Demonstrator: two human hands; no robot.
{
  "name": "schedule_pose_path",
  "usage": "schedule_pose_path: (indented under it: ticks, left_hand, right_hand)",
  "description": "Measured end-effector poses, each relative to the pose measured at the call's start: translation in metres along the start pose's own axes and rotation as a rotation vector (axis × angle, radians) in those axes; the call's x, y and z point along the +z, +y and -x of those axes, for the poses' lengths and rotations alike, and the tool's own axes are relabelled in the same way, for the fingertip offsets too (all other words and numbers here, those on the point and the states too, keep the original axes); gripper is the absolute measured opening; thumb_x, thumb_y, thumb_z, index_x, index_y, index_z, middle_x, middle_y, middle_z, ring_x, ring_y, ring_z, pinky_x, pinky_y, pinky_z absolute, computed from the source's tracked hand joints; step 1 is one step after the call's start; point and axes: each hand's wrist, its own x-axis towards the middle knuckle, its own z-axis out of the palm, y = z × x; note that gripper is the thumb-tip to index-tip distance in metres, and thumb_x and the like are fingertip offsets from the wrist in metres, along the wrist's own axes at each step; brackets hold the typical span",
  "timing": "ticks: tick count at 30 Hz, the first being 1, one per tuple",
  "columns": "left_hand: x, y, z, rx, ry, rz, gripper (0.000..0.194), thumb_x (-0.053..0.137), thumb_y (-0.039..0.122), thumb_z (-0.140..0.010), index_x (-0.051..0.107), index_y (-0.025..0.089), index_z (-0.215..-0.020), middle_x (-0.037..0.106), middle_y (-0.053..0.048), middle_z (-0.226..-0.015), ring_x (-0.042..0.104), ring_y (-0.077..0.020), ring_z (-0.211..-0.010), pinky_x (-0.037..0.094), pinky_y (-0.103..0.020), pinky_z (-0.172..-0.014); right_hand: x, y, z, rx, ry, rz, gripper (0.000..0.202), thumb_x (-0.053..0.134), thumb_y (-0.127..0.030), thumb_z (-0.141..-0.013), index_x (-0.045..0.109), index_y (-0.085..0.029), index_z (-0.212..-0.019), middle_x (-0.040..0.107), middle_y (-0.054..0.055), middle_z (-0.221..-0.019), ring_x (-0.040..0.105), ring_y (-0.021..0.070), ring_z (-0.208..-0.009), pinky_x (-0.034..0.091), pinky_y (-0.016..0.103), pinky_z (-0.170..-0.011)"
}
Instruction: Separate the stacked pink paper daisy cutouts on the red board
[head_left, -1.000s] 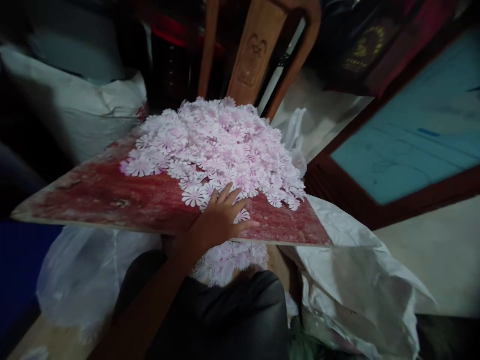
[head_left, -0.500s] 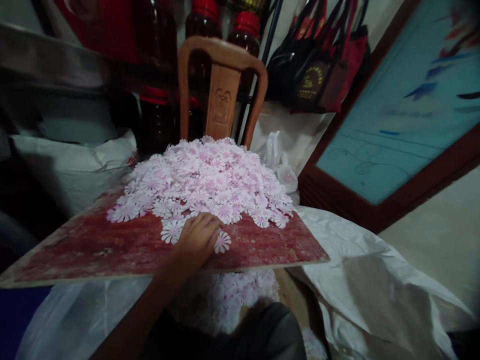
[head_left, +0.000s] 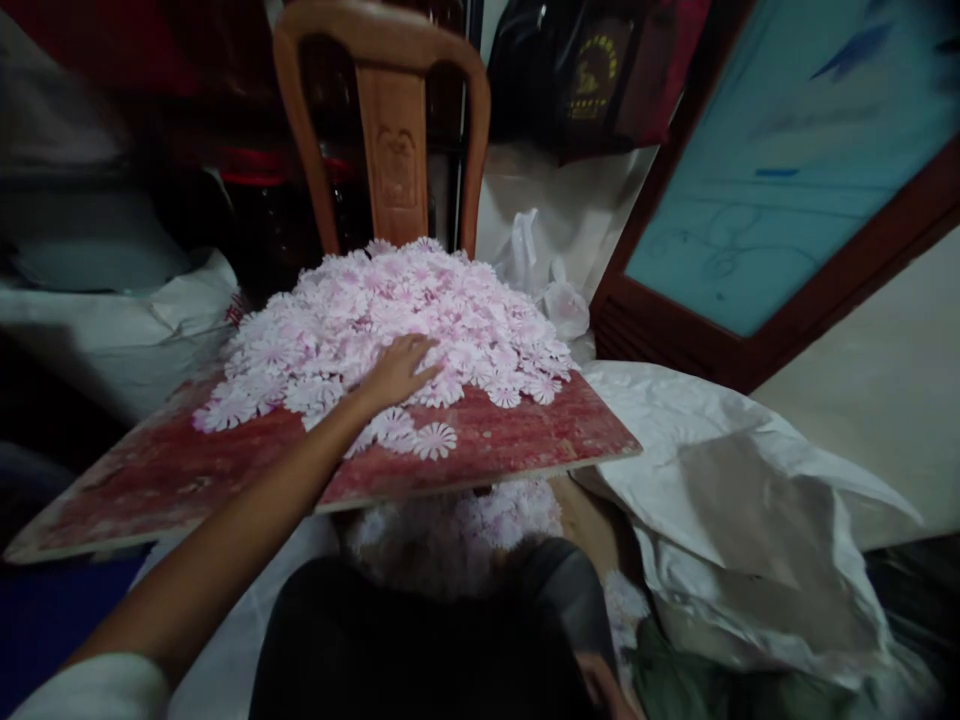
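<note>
A heaped pile of pale pink-and-white flower-shaped pieces (head_left: pixel 360 300) covers the far part of a worn red board (head_left: pixel 517 435). My left hand (head_left: pixel 397 370) rests on the near slope of this pile, palm down, with its fingers spread. Whether any piece sticks to its underside is hidden. Closer to me, a few loose flower pieces (head_left: pixel 435 440) lie near the board's front edge. Only a sliver of my right hand (head_left: pixel 604 685) shows low beside my leg; its fingers are not visible clearly.
A wooden chair back (head_left: pixel 394 150) rises behind the pile. More flower pieces (head_left: pixel 517 510) lie below the board. To the right are a large white sack (head_left: pixel 697 430) and a framed door (head_left: pixel 720 240); another white sack (head_left: pixel 180 310) stands left.
My left hand has moved forward from the board's front edge onto the pile, and its fingers have spread. The view has tilted down, and part of my right hand has come into sight.
</note>
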Motion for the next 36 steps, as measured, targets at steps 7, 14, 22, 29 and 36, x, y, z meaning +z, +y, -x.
schedule_pose_path:
  ticks: [7, 14, 22, 29, 36]
  left_hand:
    - [0.019, -0.011, 0.004, 0.022, 0.086, 0.006, 0.052, 0.040, 0.051, -0.094, 0.060, 0.014, -0.124, 0.055, -0.013, -0.125, 0.046, -0.0264, -0.119, 0.035, -0.041, -0.105]
    - [0.019, -0.010, 0.003, -0.017, 0.061, 0.022, 0.049, 0.042, 0.053, -0.093, 0.059, 0.018, -0.124, 0.053, -0.013, -0.127, 0.045, -0.0275, -0.120, 0.034, -0.044, -0.106]
    - [0.020, -0.010, 0.003, -0.084, 0.000, 0.070, 0.048, 0.045, 0.054, -0.092, 0.056, 0.021, -0.125, 0.052, -0.011, -0.129, 0.044, -0.0274, -0.122, 0.032, -0.044, -0.107]
    - [0.022, -0.013, 0.001, -0.074, 0.000, 0.064, 0.056, 0.041, 0.064, -0.092, 0.054, 0.020, -0.126, 0.051, -0.008, -0.126, 0.042, -0.0240, -0.118, 0.032, -0.042, -0.104]
    - [0.022, -0.014, 0.000, -0.066, -0.012, 0.033, 0.061, 0.038, 0.065, -0.093, 0.053, 0.016, -0.125, 0.052, -0.007, -0.123, 0.041, -0.0199, -0.111, 0.033, -0.039, -0.103]
  right_hand:
    - [0.069, -0.003, -0.036, 0.088, -0.368, -0.542, 0.063, 0.088, -0.024, -0.045, 0.065, -0.021, -0.103, 0.070, 0.005, -0.102, 0.064, 0.0288, -0.101, 0.049, 0.042, -0.094]
    - [0.090, -0.022, -0.042, 0.296, -0.870, -1.040, 0.060, 0.075, -0.027, -0.064, 0.057, -0.019, -0.120, 0.071, 0.009, -0.106, 0.069, 0.0268, -0.093, 0.054, 0.040, -0.080]
    - [0.093, -0.024, -0.037, 0.212, -0.980, -0.991, 0.080, 0.076, -0.004, -0.054, 0.052, -0.024, -0.127, 0.064, 0.008, -0.126, 0.061, 0.0289, -0.115, 0.043, 0.046, -0.103]
    - [0.087, -0.032, -0.029, 0.222, -0.993, -0.969, 0.083, 0.083, -0.008, -0.051, 0.052, -0.023, -0.126, 0.060, 0.010, -0.132, 0.056, 0.0310, -0.122, 0.041, 0.049, -0.106]
    - [0.084, -0.037, -0.021, 0.213, -0.993, -0.976, 0.090, 0.083, -0.008, -0.051, 0.048, -0.025, -0.132, 0.058, 0.009, -0.134, 0.055, 0.0310, -0.123, 0.040, 0.051, -0.106]
